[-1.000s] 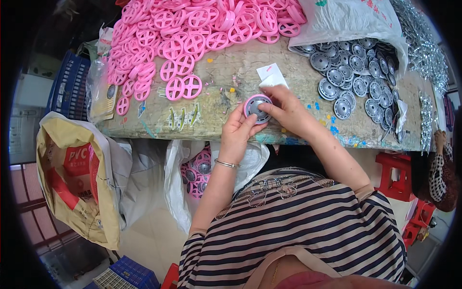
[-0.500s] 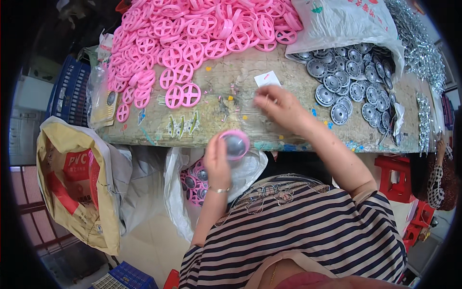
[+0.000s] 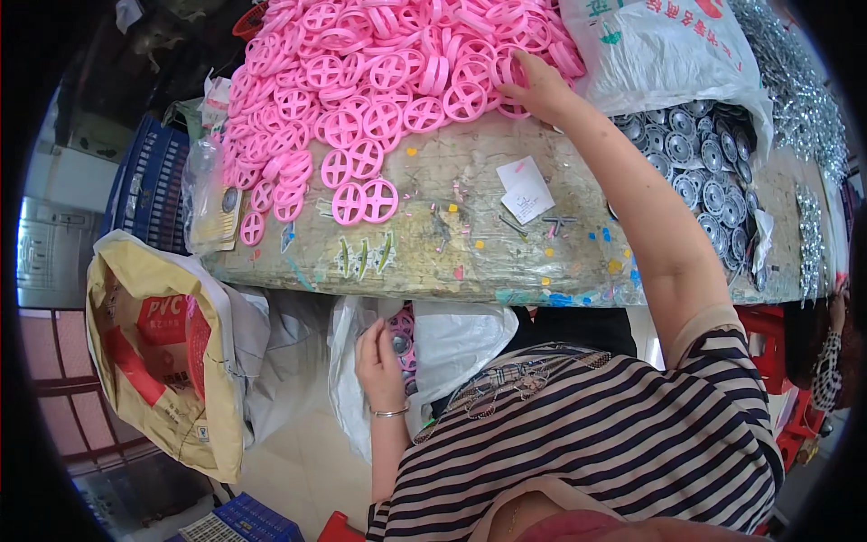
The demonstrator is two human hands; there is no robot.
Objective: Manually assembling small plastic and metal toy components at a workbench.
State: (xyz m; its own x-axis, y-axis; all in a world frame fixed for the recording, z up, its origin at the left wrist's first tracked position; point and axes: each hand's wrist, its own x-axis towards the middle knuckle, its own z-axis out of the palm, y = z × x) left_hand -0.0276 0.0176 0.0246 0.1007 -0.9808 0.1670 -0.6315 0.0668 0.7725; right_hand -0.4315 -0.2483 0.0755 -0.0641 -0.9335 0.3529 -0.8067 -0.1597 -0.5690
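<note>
In the head view, the only view here, both hands are now staying far apart from each other. Half a second ago, the left hand [image 3: 379, 366] was carrying a pink ring with a grey disc in it. Now no ring is showing in this hand; its fingers are lying side by side, rather straight, just over the mouth of the white sack [image 3: 465, 339]. Inside this sack, joined wheels [image 3: 401, 343] are resting, but I cannot tell which one is newly come. The right hand [image 3: 540, 88] is now reaching to the right end of the pink rings [image 3: 388, 72], with thumb and finger spreading apart around a ring; whether it is already gripping, I cannot tell. In my judgement, the hands are passing from one finished piece to a new one.

Around this, grey discs [image 3: 713, 172] are lying at the right of the table [image 3: 424, 262], and the white plastic bag [image 3: 668, 54] is covering some of them. The right forearm is also hiding a part. Paper slips [image 3: 528, 199] are lying in the middle. The rings are overlapping closely, so neighbours are possibly standing in the way.
</note>
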